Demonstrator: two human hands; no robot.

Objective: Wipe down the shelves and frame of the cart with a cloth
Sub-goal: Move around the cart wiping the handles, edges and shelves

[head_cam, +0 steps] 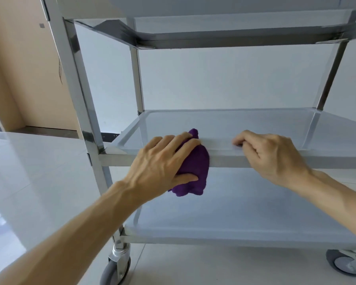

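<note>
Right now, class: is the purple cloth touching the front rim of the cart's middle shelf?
Touching. The head view shows the purple cloth draped over the front rim, gripped there by the left hand.

The cart (95, 128) stands on a pale tiled floor (29, 182) (on grey casters). A purple cloth (195, 167) drapes over its middle shelf's (234, 124) front rim.

A glossy pale tiled floor (29, 182) spreads below. At left stands a beige wall panel (25, 58) above a dark baseboard strip (49, 131).
</note>
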